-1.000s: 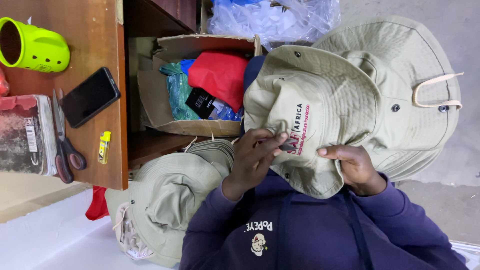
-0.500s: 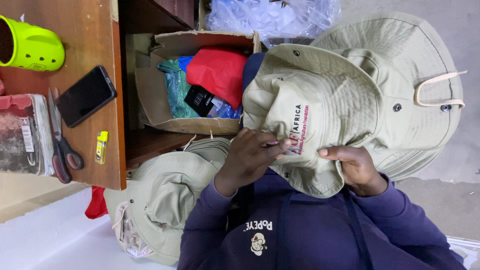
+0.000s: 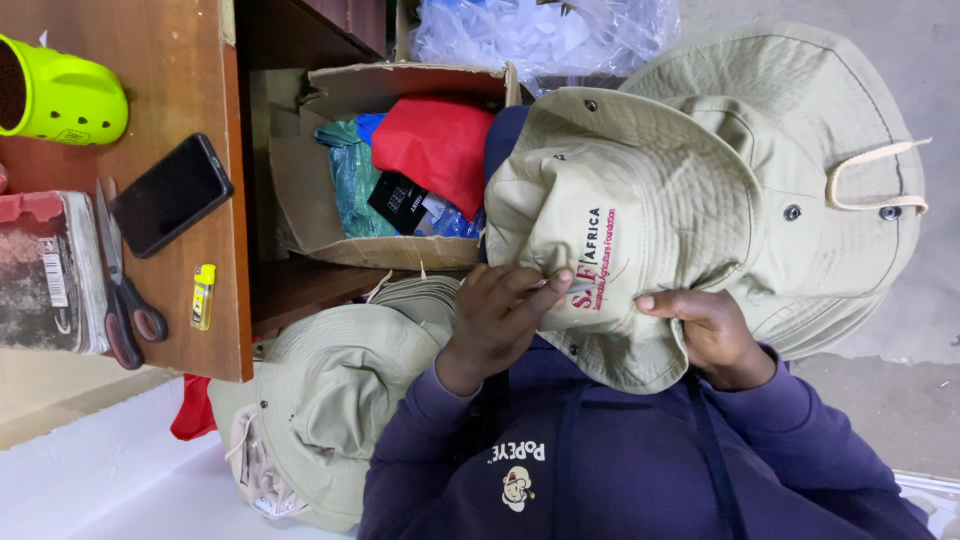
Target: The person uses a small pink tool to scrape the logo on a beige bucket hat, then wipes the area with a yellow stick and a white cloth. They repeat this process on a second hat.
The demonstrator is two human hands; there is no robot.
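My left hand point(image 3: 497, 318) and right hand point(image 3: 708, 330) grip one brimmed hat point(image 3: 640, 200) from either side, above my lap. A stack of hats point(image 3: 330, 400) lies just beside my left arm. Past the held hat sits a cardboard box point(image 3: 300, 190) with folded cloths in it (bags of plastic point(image 3: 540, 35) lie beyond). To my left, on the desk point(image 3: 190, 90), a phone point(image 3: 170, 195) lies between a cup point(image 3: 60, 95) and scissors point(image 3: 122, 290).

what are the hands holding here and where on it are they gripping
Both hands hold a khaki bucket hat. The left hand pinches the crown by the embroidered patch; the right hand grips the brim edge.
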